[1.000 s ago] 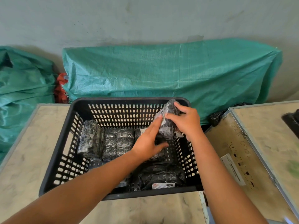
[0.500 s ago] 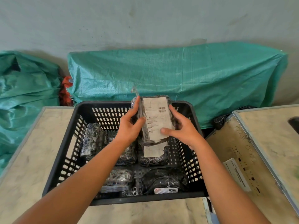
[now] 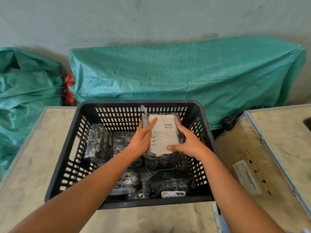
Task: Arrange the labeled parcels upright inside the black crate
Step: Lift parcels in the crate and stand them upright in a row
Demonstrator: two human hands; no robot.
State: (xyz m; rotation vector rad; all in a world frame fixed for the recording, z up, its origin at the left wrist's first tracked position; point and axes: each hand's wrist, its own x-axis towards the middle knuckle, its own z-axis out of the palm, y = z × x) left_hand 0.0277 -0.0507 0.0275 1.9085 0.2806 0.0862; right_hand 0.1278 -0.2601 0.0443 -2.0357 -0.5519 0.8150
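Left hand [image 3: 143, 140], right hand [image 3: 188, 143]: grip closed on upright labeled parcel [image 3: 164, 133] inside black crate [image 3: 70, 142].

Glossy, crinkled plastic wraps the paper-labelled parcel [image 3: 164, 137] inside the matt, perforated black plastic crate [image 3: 204, 121].

A pale grey-green plastered wall [image 3: 151, 19], scuffed and stained, closes the back. Against it lies a long bulk covered in green woven tarpaulin [image 3: 185, 73], with a crumpled green sack [image 3: 28, 91] at left and a scrap of red-orange fabric [image 3: 68, 89] between them. In front stands a beige marbled table [image 3: 30, 165]; a metal-edged plywood panel [image 3: 269, 148] sits to the right. Light is soft and even.
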